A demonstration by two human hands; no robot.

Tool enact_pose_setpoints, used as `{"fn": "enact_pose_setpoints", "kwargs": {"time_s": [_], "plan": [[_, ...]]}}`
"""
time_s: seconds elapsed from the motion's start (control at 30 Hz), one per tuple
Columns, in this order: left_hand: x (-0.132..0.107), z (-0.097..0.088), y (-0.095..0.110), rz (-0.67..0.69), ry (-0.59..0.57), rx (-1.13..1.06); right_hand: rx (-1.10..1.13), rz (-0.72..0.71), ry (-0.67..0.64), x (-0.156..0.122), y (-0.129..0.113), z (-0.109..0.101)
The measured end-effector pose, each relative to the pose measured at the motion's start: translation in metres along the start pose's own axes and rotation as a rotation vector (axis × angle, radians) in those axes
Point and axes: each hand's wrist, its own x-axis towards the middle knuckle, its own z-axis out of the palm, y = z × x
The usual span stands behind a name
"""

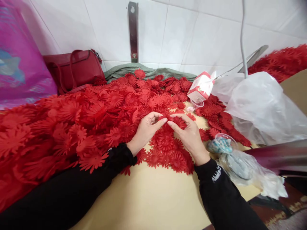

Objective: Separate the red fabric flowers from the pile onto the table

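Note:
A big heap of red fabric daisy flowers [79, 127] covers the left and middle of a tan table [153, 198]. My left hand [146, 129] and my right hand [188, 132] meet over the heap's front edge, fingertips almost touching. Both hands pinch at one red flower [174, 120] between them, fingers curled on its petals. Both arms wear black sleeves. More loose flowers lie directly under my wrists.
A red handbag [76, 68] stands at the back left beside a pink bag [16, 57]. A small red-and-white box [200, 87] and clear plastic bags [261, 108] sit to the right, with a plastic cup of blue bits [221, 144]. White tiled wall behind.

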Motion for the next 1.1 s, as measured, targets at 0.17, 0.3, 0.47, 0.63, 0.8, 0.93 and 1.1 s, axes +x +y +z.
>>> {"fn": "enact_pose_setpoints", "kwargs": {"time_s": [0.17,0.3,0.47,0.63,0.8,0.93,1.1], "plan": [[0.000,0.000,0.000,-0.059,-0.115,-0.024,-0.027,-0.011,-0.020,0.000,0.007,0.000],[-0.001,0.000,0.003,-0.055,-0.105,0.016,-0.074,-0.063,0.018,-0.001,0.003,0.000],[-0.001,0.001,0.007,-0.026,-0.059,0.091,-0.037,-0.092,0.080,0.000,-0.006,-0.002],[0.000,0.001,0.004,-0.008,-0.114,0.102,0.064,0.020,-0.017,0.000,-0.001,-0.003],[0.001,0.001,-0.002,-0.004,-0.149,0.051,0.204,0.123,-0.104,0.000,0.011,-0.002],[0.002,0.000,-0.004,-0.003,-0.096,0.040,0.126,0.138,-0.039,0.000,0.012,-0.003],[0.002,0.001,-0.003,0.012,-0.116,0.058,0.119,0.190,-0.046,0.000,0.015,-0.003]]}}
